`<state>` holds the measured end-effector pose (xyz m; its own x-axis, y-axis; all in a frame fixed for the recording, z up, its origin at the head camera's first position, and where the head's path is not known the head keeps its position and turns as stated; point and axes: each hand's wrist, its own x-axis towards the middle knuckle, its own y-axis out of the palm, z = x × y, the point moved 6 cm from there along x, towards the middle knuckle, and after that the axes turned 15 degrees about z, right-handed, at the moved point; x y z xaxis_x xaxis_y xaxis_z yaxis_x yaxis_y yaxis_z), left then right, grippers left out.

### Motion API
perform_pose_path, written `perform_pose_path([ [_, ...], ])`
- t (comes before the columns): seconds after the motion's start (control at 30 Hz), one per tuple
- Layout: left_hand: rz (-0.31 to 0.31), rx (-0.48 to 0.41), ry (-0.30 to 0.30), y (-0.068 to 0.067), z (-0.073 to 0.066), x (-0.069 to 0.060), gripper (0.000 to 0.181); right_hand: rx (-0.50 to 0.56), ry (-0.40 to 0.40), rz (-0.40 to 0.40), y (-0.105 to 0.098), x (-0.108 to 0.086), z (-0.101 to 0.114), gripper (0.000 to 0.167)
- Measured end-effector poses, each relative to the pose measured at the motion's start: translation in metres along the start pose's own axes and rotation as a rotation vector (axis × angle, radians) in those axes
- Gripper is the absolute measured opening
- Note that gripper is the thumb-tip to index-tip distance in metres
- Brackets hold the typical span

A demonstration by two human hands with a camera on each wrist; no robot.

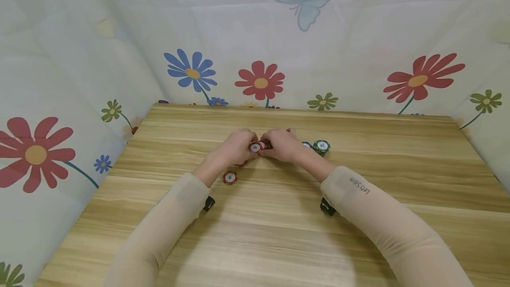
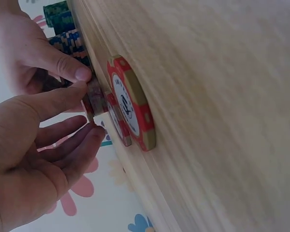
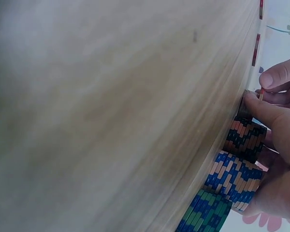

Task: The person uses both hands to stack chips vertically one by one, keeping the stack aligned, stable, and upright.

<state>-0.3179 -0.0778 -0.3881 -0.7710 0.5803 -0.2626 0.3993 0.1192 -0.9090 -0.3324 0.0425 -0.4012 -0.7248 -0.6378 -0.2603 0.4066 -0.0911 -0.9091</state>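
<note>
My left hand (image 1: 240,144) pinches a red poker chip (image 1: 255,147) marked 5 between thumb and fingers; the left wrist view shows this chip nearly edge-on. Against it, my right hand (image 1: 282,145) holds a short stack of red poker chips (image 2: 96,96), thumb on the near side and fingers partly hidden behind. Beside that stack, close to the right fingers, stand a black chip stack (image 3: 245,139), a blue chip stack (image 3: 233,180) and a green chip stack (image 1: 321,146). One loose red chip (image 1: 229,177) lies flat nearer the body, with another red chip (image 2: 118,122) just past it.
The chips are on a wood-grain table (image 1: 275,242). Behind its far edge hangs a flowered cloth (image 1: 350,48), which also runs along the left side. Black strap pieces (image 1: 328,207) hang beneath both wrists.
</note>
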Motion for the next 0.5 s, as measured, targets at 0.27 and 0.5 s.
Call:
perform_pose_path([
  [0.27, 0.004, -0.026, -0.085, 0.0, 0.005, -0.002, 0.046, -0.007, 0.013, 0.002, 0.0, 0.0, -0.001, 0.034],
  [0.5, 0.008, -0.073, -0.176, 0.001, 0.013, -0.003, 0.037, -0.002, 0.007, 0.004, 0.0, 0.0, 0.0, 0.033],
])
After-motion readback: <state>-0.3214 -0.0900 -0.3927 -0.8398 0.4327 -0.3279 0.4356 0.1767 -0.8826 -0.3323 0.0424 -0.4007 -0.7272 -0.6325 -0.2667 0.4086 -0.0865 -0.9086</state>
